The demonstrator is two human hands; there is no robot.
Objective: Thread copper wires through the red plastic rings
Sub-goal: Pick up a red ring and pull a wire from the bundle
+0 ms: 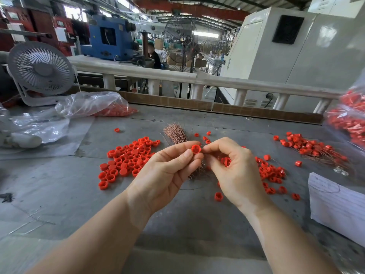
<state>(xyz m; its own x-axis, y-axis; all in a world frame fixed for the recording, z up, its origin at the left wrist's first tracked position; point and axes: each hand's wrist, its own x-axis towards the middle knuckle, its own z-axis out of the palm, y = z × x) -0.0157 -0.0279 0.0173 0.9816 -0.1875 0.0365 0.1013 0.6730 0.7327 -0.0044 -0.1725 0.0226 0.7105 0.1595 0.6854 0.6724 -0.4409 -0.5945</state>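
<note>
Pinching one red ring (196,149) at centre frame, left hand (167,175) turns its opening toward right hand (235,175), whose fingertips nip a barely visible wire, likely for feeding; copper bundle (175,133) lies just behind.

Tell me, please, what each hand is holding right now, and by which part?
The left hand pinches a red ring by its outer wall. The right hand pinches near it, presumably a wire, too thin to see.

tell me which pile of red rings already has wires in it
The far right pile: thin copper wires trail out of its rings toward the table's right side. The left pile shows bare rings only.
</note>
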